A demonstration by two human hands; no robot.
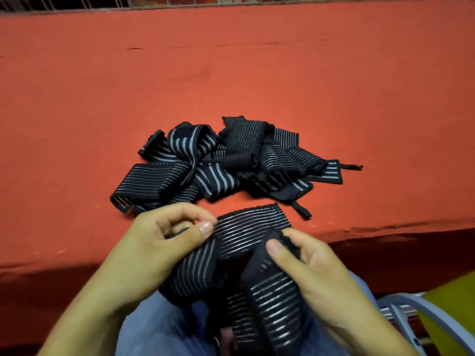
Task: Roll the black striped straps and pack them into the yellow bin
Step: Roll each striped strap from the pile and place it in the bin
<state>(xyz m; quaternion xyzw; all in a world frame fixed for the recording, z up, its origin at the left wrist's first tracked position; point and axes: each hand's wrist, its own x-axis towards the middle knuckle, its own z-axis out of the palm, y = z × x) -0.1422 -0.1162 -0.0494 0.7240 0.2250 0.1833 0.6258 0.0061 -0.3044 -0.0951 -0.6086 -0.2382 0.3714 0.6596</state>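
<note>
— What have the hands got?

— One black striped strap (pixel 246 232), held between them over the lap; the left hand (pixel 164 242) pinches its edge between thumb and curled forefinger, and the right hand (pixel 316 268) pinches a fold of it between thumb and fingers; neither hand is spread wide.

— And how does the strap lie?

— Its far end rests flat on the near edge of the red cloth (pixel 257 73); the rest droops in two loose loops down onto the jeans (pixel 159 327) (no tight roll shows in it).

— The others?

— A tangled pile of straps (pixel 218 163) sits on the cloth just beyond the hands, apart from the held one; a couple of thin black tabs stick out at its right side.

— The bin?

— Only a corner of the yellow bin (pixel 455 312) shows, low at the right, behind a grey frame (pixel 416 307); I cannot tell what is in it; a wire grid (pixel 102 2) runs along the top edge.
</note>
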